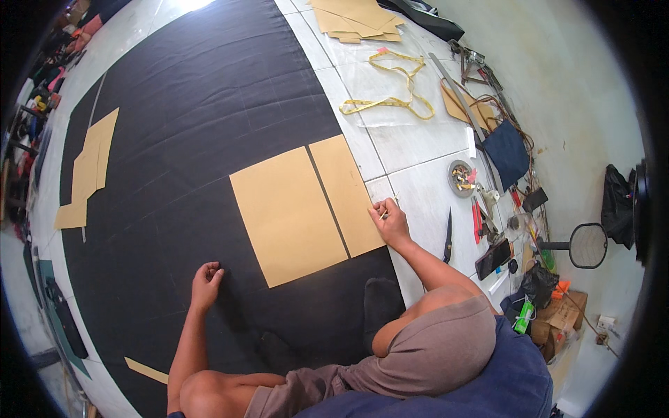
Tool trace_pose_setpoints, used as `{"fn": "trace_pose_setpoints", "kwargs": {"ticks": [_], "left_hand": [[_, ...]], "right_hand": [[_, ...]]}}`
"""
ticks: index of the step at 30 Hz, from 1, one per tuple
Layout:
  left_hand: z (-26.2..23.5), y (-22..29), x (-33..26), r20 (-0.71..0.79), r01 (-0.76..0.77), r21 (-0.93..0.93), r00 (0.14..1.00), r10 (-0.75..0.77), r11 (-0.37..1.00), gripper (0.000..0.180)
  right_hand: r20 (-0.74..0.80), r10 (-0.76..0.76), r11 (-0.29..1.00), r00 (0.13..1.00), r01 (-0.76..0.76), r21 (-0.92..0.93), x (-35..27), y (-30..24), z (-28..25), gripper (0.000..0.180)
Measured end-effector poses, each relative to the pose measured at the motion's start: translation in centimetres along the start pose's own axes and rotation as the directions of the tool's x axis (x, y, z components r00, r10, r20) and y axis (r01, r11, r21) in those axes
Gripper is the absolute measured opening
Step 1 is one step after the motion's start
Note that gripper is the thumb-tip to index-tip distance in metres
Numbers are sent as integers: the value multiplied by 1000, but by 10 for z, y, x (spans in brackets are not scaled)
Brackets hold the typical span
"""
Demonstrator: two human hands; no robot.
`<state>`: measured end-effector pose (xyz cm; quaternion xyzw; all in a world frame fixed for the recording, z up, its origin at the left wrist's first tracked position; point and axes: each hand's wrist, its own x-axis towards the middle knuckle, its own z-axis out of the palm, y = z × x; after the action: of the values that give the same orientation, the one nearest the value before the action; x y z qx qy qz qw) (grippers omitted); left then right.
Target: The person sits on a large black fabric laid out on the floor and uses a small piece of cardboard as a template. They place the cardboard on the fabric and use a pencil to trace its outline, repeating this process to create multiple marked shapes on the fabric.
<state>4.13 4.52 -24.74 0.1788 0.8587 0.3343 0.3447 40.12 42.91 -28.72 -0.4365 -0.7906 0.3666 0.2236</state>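
Note:
A wide black cloth (181, 132) with faint pale lines is spread over the tiled floor in front of me. On it lie a large tan paper panel (287, 217) and a narrower tan panel (346, 198), with a thin dark gap between them. At the narrower panel's right edge rests my right hand (394, 226), closed around a thin pale pencil-like stick (396, 198). Left of the large panel, my left hand (205, 285) is just over the cloth. Its fingers are pinched together, and what they hold, if anything, is too small to name.
More tan paper pieces (89, 171) lie at the cloth's left, others (359, 19) at the far right. On the right tiles are a yellow tape measure (391, 101), an ashtray (461, 177), black scissors (449, 237), a phone (493, 258) and a long metal ruler (456, 90).

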Motion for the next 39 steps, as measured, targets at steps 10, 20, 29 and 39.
{"fn": "trace_pose_setpoints", "kwargs": {"ticks": [10, 20, 29, 39], "left_hand": [[0, -4, -2, 2, -3, 33, 1000, 3, 999, 32], [1, 5, -2, -2, -5, 44, 1000, 5, 999, 31], [-4, -14, -1, 24, -4, 57, 1000, 3, 998, 30], [-2, -5, -3, 5, -2, 77, 1000, 1, 997, 26]], "right_hand": [[11, -34, 999, 999, 35, -13, 2, -6, 1, 24], [15, -51, 987, 999, 53, -149, 3, 0, -1, 27], [19, -35, 999, 999, 35, 0, 5, -13, -2, 26], [28, -24, 992, 999, 27, -120, 4, -9, 1, 28]]}}
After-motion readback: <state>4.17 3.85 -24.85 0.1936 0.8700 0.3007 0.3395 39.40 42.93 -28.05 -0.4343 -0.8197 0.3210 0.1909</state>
